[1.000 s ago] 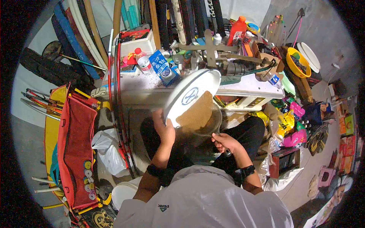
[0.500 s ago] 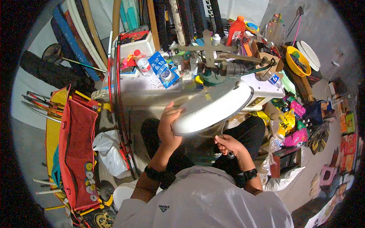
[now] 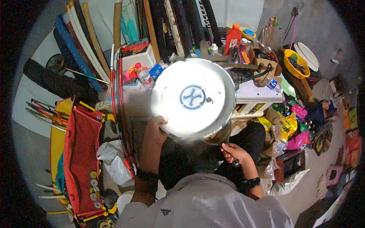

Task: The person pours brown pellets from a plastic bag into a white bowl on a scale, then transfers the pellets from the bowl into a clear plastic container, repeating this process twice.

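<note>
A white enamel basin (image 3: 171,87) is tipped up before me, its underside with a blue circular mark turned toward the camera. My left hand (image 3: 155,127) grips its lower left rim, with most of the fingers hidden behind it. My right hand (image 3: 232,152), below the basin's right side, is closed around a dark handle (image 3: 235,163). That handle joins a round-edged, brownish vessel (image 3: 220,136), like a pan, mostly hidden behind the basin; its exact kind I cannot make out.
Behind the basin stands a white cluttered table (image 3: 262,93) with a red bottle (image 3: 232,38) and a plastic bottle (image 3: 144,76). A yellow bowl (image 3: 295,64) is at right. Red rods (image 3: 121,106), a red bag (image 3: 81,155) and a white plastic bag (image 3: 114,161) lie at left.
The basin has tilted up from a steep side-on angle, so its marked underside now faces the camera. My right hand has shifted slightly down and right, still holding the handle.
</note>
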A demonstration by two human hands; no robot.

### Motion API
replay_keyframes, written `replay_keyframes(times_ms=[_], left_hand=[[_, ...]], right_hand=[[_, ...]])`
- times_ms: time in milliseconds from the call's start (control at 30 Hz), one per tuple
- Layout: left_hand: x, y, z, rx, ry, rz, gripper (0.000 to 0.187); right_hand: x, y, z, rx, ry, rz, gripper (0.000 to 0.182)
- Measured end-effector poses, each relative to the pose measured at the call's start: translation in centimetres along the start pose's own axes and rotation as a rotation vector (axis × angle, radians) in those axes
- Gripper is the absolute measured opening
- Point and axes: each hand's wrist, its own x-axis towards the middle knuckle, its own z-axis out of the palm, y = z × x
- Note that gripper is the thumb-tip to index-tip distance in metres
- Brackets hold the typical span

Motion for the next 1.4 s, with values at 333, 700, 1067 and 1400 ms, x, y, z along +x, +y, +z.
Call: replay_keyframes(times_ms=[333,700,1067,1400], left_hand=[[13.0,5.3,-1.1,0.469,-0.191,0.032,0.041],[18.2,4.5,4.2,-0.728,-0.248,-0.522,0.036],[19.4,3.7,6.8,-1.256,-0.072,-0.832,0.048],[14.3,0.5,3.9,-1.322,-0.281,-0.887,0.067]], right_hand=[[0.5,3.1,-2.0,0.0,0.027,-0.042,0.038],[-1.7,3.3,-3.2,0.177,-0.017,-0.046,0.036],[-0.9,4.5,-3.1,0.197,0.109,-0.039,0.035],[-0.1,4.4,-3.2,0.283,0.071,0.038,0.033]])
